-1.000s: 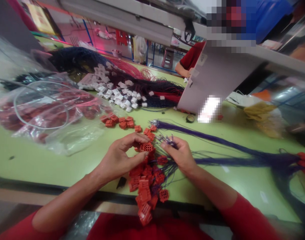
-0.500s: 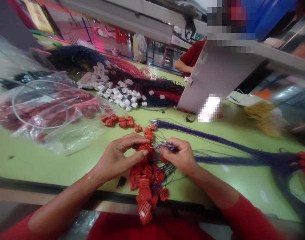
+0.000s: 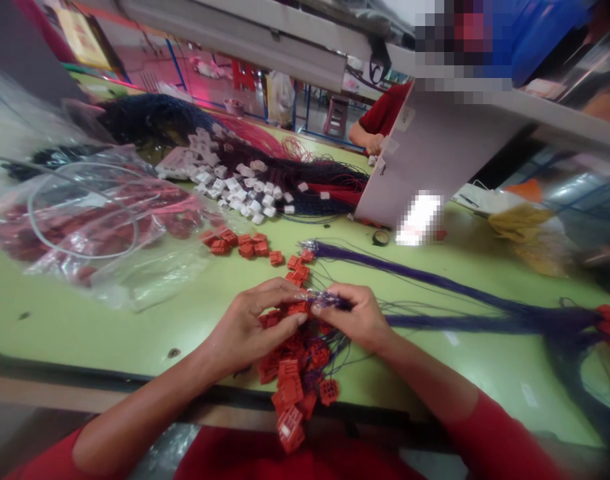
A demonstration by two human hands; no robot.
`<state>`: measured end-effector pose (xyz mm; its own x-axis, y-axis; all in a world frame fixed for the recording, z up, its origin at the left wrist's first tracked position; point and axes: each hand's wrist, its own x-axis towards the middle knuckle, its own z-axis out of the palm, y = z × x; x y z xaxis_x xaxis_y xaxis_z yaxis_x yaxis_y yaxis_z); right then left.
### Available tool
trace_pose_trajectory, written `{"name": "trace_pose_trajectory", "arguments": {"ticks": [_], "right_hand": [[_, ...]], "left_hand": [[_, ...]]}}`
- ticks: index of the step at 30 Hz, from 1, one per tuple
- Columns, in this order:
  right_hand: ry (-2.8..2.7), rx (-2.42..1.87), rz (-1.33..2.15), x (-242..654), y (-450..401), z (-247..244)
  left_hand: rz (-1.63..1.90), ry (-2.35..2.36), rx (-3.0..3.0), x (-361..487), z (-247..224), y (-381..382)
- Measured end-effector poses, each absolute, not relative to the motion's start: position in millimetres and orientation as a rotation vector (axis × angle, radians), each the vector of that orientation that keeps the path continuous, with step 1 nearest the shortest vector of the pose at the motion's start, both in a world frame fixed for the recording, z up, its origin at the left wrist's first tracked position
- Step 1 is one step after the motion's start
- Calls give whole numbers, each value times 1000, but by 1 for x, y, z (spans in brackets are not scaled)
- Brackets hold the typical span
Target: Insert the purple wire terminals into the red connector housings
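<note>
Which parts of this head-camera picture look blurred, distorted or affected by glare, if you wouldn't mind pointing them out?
In the head view, the bundled purple wires and red plastic connectors soften toward the right edge; the clear plastic bag shows bright glare; wide-angle distortion bows the green table; pixelated patches cover areas at top right and centre right.
</note>
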<state>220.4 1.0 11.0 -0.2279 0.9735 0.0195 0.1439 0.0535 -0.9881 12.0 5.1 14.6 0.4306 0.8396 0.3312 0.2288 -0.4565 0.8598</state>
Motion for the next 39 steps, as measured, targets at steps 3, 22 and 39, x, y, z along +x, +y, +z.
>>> {"name": "trace_pose_trajectory", "arguments": {"ticks": [3,22,39], "right_hand": [[-1378,-1092,1177,220,7,6],[-1278,-1131,1385,219,9,-1],[-1456,-1124,1435,219,6,14]], "left_hand": [[995,970,1898,1,10,12],[837,1214,2288,-19,-29,95],[812,837,1040,-5,1,22]]}}
